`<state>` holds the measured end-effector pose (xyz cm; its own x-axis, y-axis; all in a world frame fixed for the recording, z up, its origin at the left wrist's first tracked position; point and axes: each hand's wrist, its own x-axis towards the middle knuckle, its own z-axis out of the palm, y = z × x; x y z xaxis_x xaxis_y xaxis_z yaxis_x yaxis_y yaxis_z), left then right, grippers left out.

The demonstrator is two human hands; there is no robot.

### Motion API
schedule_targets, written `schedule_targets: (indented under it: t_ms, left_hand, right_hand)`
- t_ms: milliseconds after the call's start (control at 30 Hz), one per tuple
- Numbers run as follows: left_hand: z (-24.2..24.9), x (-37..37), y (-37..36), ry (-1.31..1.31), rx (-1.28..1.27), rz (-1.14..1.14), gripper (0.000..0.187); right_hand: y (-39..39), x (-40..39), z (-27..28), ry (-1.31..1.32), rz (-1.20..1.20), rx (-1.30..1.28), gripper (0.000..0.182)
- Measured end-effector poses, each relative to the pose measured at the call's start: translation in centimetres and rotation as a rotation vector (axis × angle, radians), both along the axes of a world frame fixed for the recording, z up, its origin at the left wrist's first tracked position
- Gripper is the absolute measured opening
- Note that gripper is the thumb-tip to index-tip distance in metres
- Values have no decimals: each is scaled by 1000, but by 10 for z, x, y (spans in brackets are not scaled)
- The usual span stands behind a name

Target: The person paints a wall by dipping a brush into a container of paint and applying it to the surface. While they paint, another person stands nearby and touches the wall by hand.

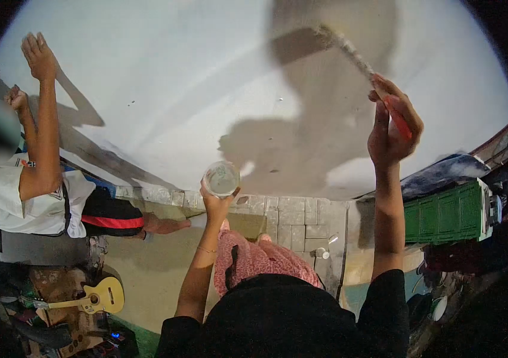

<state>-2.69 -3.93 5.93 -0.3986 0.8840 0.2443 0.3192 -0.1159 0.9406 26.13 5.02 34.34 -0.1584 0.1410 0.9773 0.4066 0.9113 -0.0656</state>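
Note:
My right hand is raised to the wall, fingers wrapped round the red handle of a long paintbrush. The brush's shaft looks crusted with pale paint, and its yellowish tip is at the white wall. Lower down, my left hand grips a round clear plastic cup from below. Something pale and whitish shows inside the cup. Shadows of my head, arm and brush fall across the wall.
To the left, another person in a white shirt has both hands raised near the wall. A yellow guitar lies behind that person. On the right stand a green plastic cabinet and a dark-blue covered bundle. Grey paving blocks line the wall's foot.

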Motion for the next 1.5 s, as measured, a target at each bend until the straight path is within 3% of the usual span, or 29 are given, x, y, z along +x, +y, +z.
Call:
schedule_targets:
  t_ms: [33, 100, 133, 200, 267, 400, 467, 533, 600, 633, 733, 767, 933, 1167, 1400, 1500]
  left_hand:
    - [1, 2, -1, 11, -1, -20, 86]
    - [8, 9, -2, 19, 0, -36, 88]
    - [15, 13, -3, -351, -32, -101, 89]
    - [11, 13, -3, -720, -65, -165, 90]
    - [-19, 7, -2, -26, 21, -107, 95]
    - [-35, 0, 2, -1, -1, -191, 94]
    - [-26, 0, -2, 501, -35, -85, 94]
    - [-28, -3, -6, 316, -50, -118, 93]
    - [-18, -8, -9, 567, 130, -74, 92]
    - [-14, -9, -14, 390, 154, -90, 76]
    - [-16, -28, -16, 328, 276, -72, 81]
    - [-12, -38, -21, 444, 180, -96, 83]
    - [8, -60, -22, 449, 202, -103, 80]
    - [-9, -75, -12, 425, 190, -111, 87]
    - [-22, -86, -2, 299, 136, -112, 95]
    - [-15, -95, 11, 428, 85, -206, 97]
  right_hand:
    - [-7, -2, 1, -8, -5, 118, 24]
    - [-20, -3, -10, 26, 19, 62, 25]
    - [-28, -5, -16, 63, 41, 5, 27]
    - [-46, -17, -30, 178, 118, -85, 29]
    - [-65, -20, -53, 354, 296, -498, 30]
    - [-91, -39, -98, 363, 392, -881, 27]
    - [-102, -56, -119, 396, 402, -979, 24]
    - [-109, -71, -138, 208, 348, -977, 27]
    - [-122, -89, -145, 28, 244, -923, 30]
    - [-127, -101, -148, 38, 233, -925, 30]
    - [-135, -139, -165, -48, 171, -968, 32]
    - [-135, -153, -170, -1, 132, -1003, 32]
    - [-128, -191, -186, 96, 34, -1155, 29]
    - [-137, -196, -166, 123, 82, -993, 27]
    - [-134, -190, -161, 387, -12, -1011, 21]
    - [-130, -184, -144, 451, -18, -1194, 20]
